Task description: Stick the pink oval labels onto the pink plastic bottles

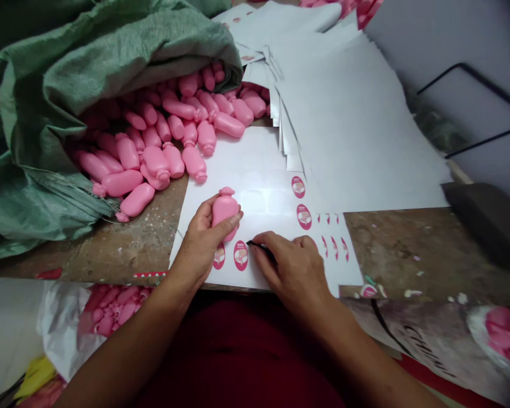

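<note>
My left hand (202, 235) is closed round a small pink plastic bottle (225, 207), its capped neck pointing away from me. Below it lies a white sticker sheet (221, 164) with oval pink labels. My right hand (291, 263) pinches a thin black pointed tool (261, 248); its exact kind is unclear. The tool's tip touches or hovers at the right edge of an oval label (240, 255). Another oval label (219, 256) sits partly under my left hand. Two more ovals, the upper one (298, 187) included, show near the sheet's right side.
Many pink bottles (153, 161) spill from a green woven sack (110, 56) at the left. Stacked white sheets (352, 124) cover the table's right side. Below the table edge, a white bag (63, 317) holds pink pieces. A black metal frame (488, 93) stands at the right.
</note>
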`<state>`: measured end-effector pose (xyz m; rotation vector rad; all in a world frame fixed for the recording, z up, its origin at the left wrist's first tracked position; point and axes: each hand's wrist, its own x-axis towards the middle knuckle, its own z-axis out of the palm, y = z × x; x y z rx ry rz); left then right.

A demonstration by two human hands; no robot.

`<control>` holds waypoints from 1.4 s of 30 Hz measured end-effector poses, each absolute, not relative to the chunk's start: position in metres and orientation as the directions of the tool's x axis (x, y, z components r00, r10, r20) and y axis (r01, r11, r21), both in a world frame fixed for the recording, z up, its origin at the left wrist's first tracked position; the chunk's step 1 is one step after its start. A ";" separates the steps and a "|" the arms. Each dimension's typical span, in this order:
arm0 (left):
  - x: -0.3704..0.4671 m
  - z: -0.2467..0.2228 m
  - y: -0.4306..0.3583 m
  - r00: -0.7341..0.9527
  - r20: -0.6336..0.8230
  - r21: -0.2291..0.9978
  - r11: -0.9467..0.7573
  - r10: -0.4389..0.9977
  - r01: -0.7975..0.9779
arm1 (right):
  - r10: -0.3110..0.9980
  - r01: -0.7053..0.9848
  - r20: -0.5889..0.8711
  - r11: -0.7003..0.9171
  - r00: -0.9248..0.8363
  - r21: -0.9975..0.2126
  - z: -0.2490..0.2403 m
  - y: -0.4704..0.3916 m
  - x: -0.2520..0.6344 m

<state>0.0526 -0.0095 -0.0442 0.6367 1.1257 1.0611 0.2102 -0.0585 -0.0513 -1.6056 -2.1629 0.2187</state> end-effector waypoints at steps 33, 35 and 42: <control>0.063 -0.004 -0.040 0.311 -0.501 0.697 0.590 0.808 -0.407 | 0.967 0.185 -0.192 -0.160 -0.169 -0.970 -0.010 -0.039 0.227; 0.064 -0.002 -0.040 0.309 -0.503 0.702 0.590 0.807 -0.398 | 0.962 0.163 -0.200 -0.170 -0.187 -0.972 -0.011 -0.039 0.228; 0.066 -0.002 -0.043 0.301 -0.496 0.727 0.579 0.815 -0.369 | 0.961 0.142 -0.209 -0.184 -0.184 -0.973 -0.016 -0.039 0.229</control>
